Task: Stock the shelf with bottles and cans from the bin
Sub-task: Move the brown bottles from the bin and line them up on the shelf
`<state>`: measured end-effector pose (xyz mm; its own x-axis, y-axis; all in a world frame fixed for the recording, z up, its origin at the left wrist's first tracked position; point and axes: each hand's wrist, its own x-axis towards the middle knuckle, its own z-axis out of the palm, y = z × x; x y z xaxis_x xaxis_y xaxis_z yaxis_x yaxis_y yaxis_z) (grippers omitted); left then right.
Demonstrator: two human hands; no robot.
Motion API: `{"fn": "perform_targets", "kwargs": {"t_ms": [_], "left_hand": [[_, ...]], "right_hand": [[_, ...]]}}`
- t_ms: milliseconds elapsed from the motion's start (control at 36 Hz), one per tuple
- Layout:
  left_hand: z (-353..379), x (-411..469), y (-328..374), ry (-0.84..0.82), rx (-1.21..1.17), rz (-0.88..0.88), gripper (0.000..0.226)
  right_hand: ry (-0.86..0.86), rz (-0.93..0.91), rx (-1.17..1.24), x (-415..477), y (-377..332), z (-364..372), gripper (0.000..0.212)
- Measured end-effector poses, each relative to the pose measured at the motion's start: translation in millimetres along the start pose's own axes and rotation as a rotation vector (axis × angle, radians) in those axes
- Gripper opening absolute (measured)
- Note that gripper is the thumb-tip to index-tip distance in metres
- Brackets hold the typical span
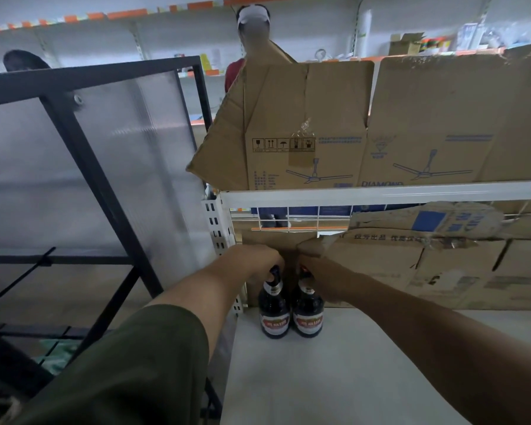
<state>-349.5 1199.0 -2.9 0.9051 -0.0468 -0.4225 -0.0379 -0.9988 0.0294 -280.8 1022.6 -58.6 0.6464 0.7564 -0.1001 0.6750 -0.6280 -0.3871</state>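
Two dark glass bottles with red-and-white labels stand upright side by side at the back left of the white lower shelf (365, 363). My left hand (252, 262) grips the neck of the left bottle (273, 314) from above. My right hand (328, 280) grips the neck of the right bottle (307, 315). Both bottle bases rest on the shelf board. The bin is not in view.
Flattened cardboard (442, 265) leans against the shelf's back wall behind the bottles. Upper shelf (380, 193) carries fan cartons (307, 127). A black metal frame with a translucent panel (83, 167) stands to the left. A person (253, 29) stands beyond the shelving.
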Motion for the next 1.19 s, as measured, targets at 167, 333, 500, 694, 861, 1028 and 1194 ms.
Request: {"fn": "perform_targets", "kwargs": {"t_ms": [167,333,500,694,861,1028,1194], "left_hand": [[-2.5,-1.2,-1.7,-0.015,0.005,-0.015,0.030],[1.3,-0.9,7.3,0.013,0.001,-0.060,0.030],[8.1,-1.3,7.6,0.074,-0.044,-0.075,0.026],[8.7,2.4,8.0,0.065,-0.070,-0.089,0.027],[9.2,3.1,7.0,0.084,-0.065,-0.078,0.028],[9.6,1.6,9.0,0.067,-0.080,-0.080,0.027],[10.8,-2.1,9.8,0.095,-0.066,-0.079,0.029]], "right_hand": [[0.001,-0.044,-0.003,0.5,-0.7,1.5,0.014],[-0.003,-0.048,-0.037,3.7,0.6,-0.4,0.017],[0.000,-0.012,-0.035,4.7,0.0,3.1,0.031],[0.011,0.027,-0.048,6.8,-3.7,6.8,0.035],[0.002,-0.020,-0.049,3.1,-1.7,7.4,0.012],[-0.018,-0.037,-0.049,-1.7,-4.0,6.3,0.016],[-0.057,-0.008,-0.059,0.9,-2.9,3.0,0.014]]}}
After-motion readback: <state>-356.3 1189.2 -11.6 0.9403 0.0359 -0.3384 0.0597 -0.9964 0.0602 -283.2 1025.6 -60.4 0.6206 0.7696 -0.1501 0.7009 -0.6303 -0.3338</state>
